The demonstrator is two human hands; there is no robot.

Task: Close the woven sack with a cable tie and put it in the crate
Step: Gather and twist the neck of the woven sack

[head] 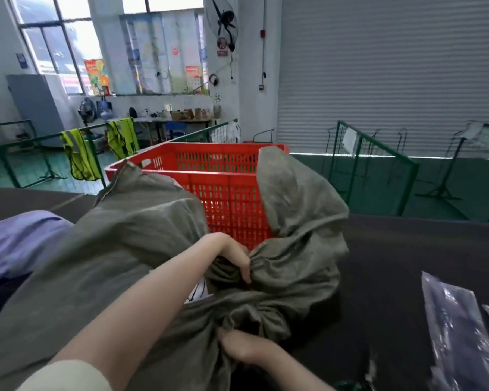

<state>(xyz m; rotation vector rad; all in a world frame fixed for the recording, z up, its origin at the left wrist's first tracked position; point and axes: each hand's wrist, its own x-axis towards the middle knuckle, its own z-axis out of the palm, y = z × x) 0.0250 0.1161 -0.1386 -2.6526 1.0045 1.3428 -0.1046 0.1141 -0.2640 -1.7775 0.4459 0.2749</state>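
Dark table (407, 263) across the near scene, edge to edge. On it, filling the near left and middle, a grey-green woven sack (102, 263) — bulky body to the left, gathered neck toward the middle, loose mouth flopped up and to the right, its top flap resting against the right end of the crate. Behind the sack, at the far edge of the table, a red slotted plastic crate (226, 193), open at the top; inside hidden from this angle. Near right on the table, shiny dark plastic packets (458, 334), blurred, well apart from the sack. Near left, a lilac cloth (20, 241) just beside the sack's body.

Left hand (235, 258) reaching across the sack from the near left, fingers curled and clamped on the bunched neck of the fabric. Right hand (243, 348) nearer, at the bottom middle, fingers pinched on a lower gather of the same neck — the two hands close together, one above the other, both gripping cloth. A thin dark strand visible at the puckered fabric just above the right hand; too blurred to tell whether a cable tie or not.

Far left, yellow safety vests (79, 156) hung on a green railing.
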